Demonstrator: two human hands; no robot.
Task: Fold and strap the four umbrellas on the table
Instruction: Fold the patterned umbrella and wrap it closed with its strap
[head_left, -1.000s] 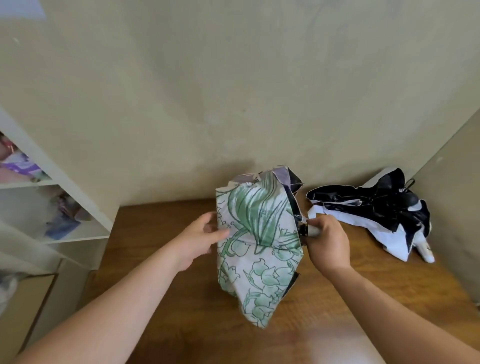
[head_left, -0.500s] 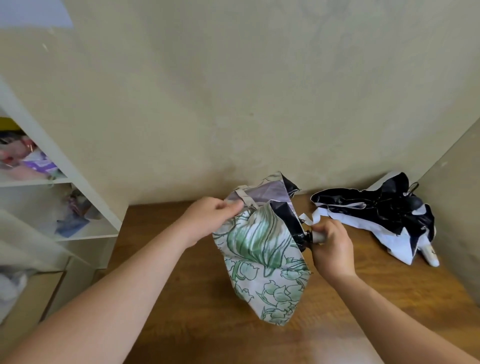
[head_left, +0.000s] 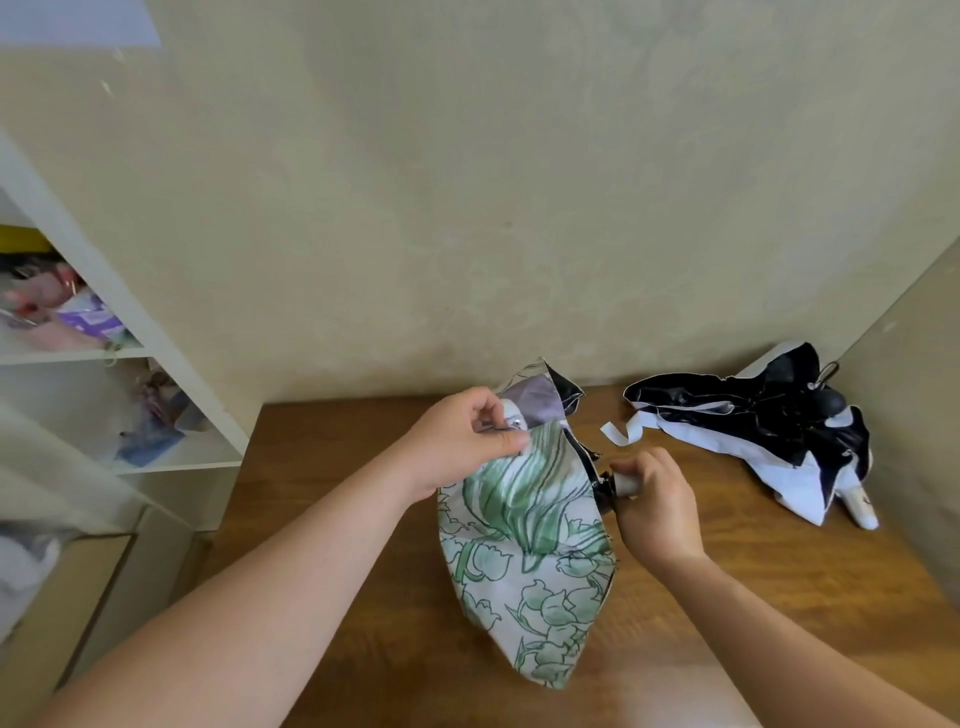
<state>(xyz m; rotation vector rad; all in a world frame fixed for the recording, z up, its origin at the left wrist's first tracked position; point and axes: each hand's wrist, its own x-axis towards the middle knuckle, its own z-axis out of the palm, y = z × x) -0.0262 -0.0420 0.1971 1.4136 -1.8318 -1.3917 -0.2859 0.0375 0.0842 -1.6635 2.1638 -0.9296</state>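
A loosely gathered umbrella with a white canopy and green flower print (head_left: 530, 551) hangs over the wooden table (head_left: 332, 467) between my hands. My left hand (head_left: 462, 441) pinches a metal rib tip and the canopy's upper edge. Its pale handle is gripped by my right hand (head_left: 657, 506) on the right side. A second umbrella, black and white (head_left: 769, 431), lies unfolded and crumpled at the table's back right, its loose white strap (head_left: 621, 434) trailing to the left. No other umbrellas are in view.
A beige wall (head_left: 519, 208) rises right behind the table, and another wall face (head_left: 914, 405) closes in at the right. White shelves (head_left: 104, 358) with mixed items stand to the left, past the table's left edge.
My left hand rose from the canopy's left side to its top edge and now pinches a rib tip. The umbrella tilted slightly; my right hand stayed on the handle.
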